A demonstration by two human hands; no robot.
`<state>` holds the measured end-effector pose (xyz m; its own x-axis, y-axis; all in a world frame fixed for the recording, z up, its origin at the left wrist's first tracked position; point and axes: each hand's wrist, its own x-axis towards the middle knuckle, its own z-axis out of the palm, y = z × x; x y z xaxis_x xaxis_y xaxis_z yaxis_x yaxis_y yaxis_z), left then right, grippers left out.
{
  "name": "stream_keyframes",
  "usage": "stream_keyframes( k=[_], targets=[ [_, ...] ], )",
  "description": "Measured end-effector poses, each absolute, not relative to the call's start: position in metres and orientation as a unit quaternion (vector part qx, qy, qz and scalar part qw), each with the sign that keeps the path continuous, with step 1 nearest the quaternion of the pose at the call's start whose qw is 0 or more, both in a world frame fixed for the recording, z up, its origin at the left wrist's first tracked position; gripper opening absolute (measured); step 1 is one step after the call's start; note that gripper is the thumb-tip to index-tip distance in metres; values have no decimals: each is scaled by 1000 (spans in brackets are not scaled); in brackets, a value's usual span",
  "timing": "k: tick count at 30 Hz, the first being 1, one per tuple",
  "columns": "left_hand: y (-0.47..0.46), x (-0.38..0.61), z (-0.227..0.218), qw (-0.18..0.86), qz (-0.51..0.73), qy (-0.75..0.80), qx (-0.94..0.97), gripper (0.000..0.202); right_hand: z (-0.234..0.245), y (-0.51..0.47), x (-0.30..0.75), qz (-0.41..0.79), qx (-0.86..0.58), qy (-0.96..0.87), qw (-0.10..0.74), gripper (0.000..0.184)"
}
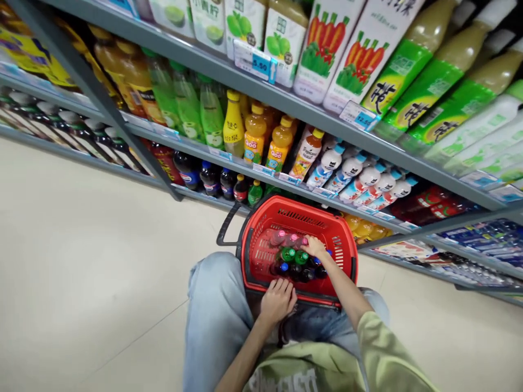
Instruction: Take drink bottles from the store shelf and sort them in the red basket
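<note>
A red shopping basket (261, 209) with a black folding handle (227, 228) stands between my knees, holding several small drink bottles. My left hand (279, 301) lies over the near rim with its fingers curled onto the edge. Inside the basket, my right hand (315, 246) closes around the top of a pink-capped bottle (304, 241), the last in a row of pink-capped bottles along the far side. Nearer to me are green-capped bottles (288, 254) and dark bottles with blue caps (284, 267). My right forearm hides part of the basket's right side.
Shelving (212, 149) runs close beyond the basket, with rows of juice and soda bottles. Small cola bottles (240, 189) and a green bottle (255, 193) stand on the bottom shelf by the basket. Pale floor tiles (102, 261) extend to the left.
</note>
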<state>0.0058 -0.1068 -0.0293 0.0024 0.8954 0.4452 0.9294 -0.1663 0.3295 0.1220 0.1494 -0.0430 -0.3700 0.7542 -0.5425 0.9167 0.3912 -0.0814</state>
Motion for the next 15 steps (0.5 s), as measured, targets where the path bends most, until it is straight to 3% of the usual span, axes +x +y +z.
stream_keyframes(
  k=[15],
  targets=[
    [-109,11,-37,-20,-286,-653,-701,14,-37,134,119,-94,554,795,228,36]
  ],
)
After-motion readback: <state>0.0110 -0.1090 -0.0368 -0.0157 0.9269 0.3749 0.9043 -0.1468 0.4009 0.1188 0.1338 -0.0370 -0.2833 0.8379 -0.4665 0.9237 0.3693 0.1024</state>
